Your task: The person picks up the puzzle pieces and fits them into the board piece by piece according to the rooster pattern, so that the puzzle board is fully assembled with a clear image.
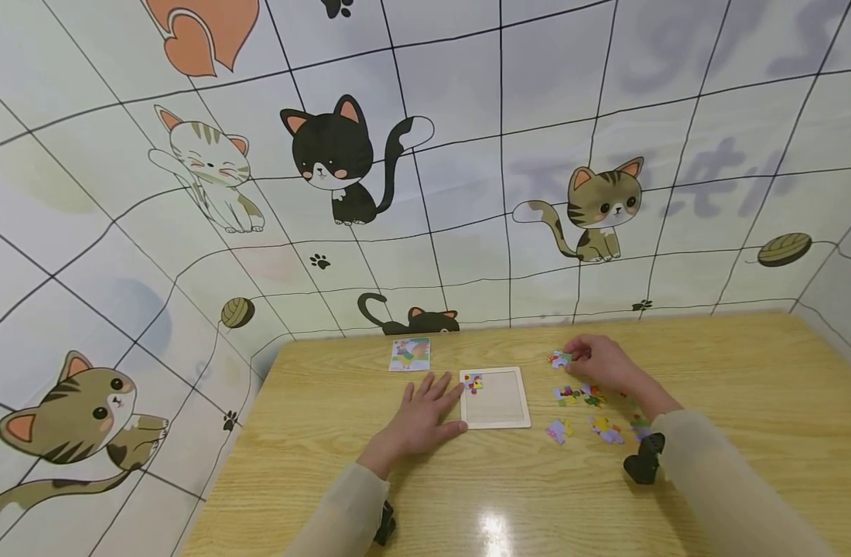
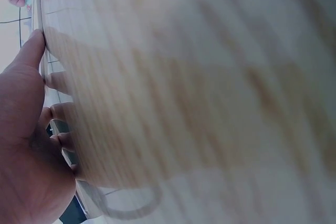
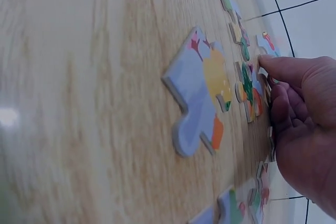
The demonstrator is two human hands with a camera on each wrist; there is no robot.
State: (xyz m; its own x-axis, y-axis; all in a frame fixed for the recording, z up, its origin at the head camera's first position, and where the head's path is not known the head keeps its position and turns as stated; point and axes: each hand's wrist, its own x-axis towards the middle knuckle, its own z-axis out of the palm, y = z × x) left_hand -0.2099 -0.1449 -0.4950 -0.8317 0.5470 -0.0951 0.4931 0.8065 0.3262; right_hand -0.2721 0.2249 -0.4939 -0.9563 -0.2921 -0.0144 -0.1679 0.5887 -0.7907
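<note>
While the left hand (image 1: 422,422) rests, fingers spread, at the tray (image 1: 497,425)'s left edge, the right hand (image 1: 602,362) pinches a puzzle piece (image 1: 559,359) off its far right corner, near the desk (image 1: 328,418)'s far edge.

The large puzzle piece (image 3: 198,95) is lilac, yellow and orange.

The head view is bright and mostly crisp, white glare striking the tabletop (image 1: 432,510) on the near side of the wooden tray (image 1: 495,425) and soft shadow lying beneath the right sleeve (image 1: 718,456) to its right, while the left-wrist view blurs the wood grain.
</note>
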